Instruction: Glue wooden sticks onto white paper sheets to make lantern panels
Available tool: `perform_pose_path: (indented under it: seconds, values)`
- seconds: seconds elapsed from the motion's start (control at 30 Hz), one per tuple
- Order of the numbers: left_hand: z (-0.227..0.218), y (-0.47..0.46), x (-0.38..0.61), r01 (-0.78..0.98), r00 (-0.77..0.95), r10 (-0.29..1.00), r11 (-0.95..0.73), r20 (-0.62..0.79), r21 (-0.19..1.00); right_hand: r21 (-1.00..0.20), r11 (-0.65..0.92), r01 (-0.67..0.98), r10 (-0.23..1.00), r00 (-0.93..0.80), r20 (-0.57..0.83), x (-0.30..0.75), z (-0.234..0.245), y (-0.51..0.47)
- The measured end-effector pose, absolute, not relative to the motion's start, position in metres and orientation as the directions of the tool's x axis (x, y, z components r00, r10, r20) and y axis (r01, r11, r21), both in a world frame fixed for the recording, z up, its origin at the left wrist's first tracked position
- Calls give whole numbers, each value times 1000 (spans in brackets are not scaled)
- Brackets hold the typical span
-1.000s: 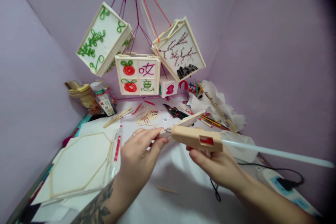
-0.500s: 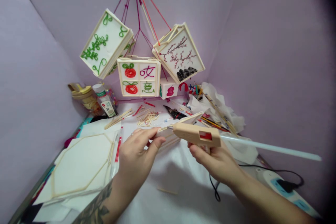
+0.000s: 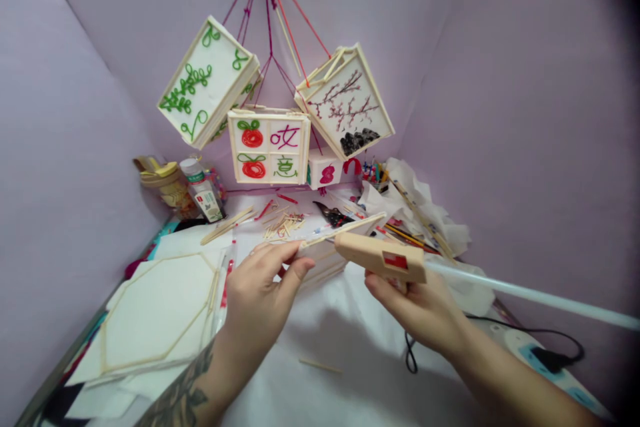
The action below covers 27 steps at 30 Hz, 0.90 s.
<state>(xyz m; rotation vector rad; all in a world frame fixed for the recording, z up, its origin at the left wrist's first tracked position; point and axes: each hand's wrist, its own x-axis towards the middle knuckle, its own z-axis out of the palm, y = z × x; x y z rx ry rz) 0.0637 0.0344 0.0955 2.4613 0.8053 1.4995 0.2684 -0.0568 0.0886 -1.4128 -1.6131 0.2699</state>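
Slid rightward since a second ago: beige plastic glue gun (image 3: 377, 257), gripped in our right hand (image 3: 417, 307) | our left hand (image 3: 267, 280) pinched the near corner of the white, wood-edged frame (image 3: 323, 261) above the white table (image 3: 360, 380), seemingly steadying it for the hidden nozzle | black cord (image 3: 525, 330) trailed beneath; dark shears (image 3: 330, 213) and scattered pale wooden sticks (image 3: 284, 227) lay beyond

The white tabletop (image 3: 370, 390) carries scattered sticks (image 3: 284, 227), a black tool (image 3: 333, 215) and one lone stick (image 3: 321, 366).

The glue gun (image 3: 367, 255) has moved farther from the left hand (image 3: 263, 283) along the panel (image 3: 324, 260).
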Motion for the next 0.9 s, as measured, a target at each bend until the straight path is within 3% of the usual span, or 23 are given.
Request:
perform_pose_path:
  seconds: [0.13,0.3,0.43,0.73,0.9]
  values:
    - [95,35,63,362,357,515,-845,779,393,-632,341,696,854,53,518,272,94,-61]
    - [94,36,63,318,379,461,-879,802,355,-708,313,633,875,97,473,278,95,-67]
    - [93,33,65,257,399,396,-914,827,314,-724,382,574,864,57,501,273,97,-67]
    - [94,29,65,244,397,424,-904,814,352,-815,352,461,919,-6,394,264,100,-67]
    - [94,30,66,260,388,429,-900,815,350,-789,378,484,901,4,434,265,101,-66]
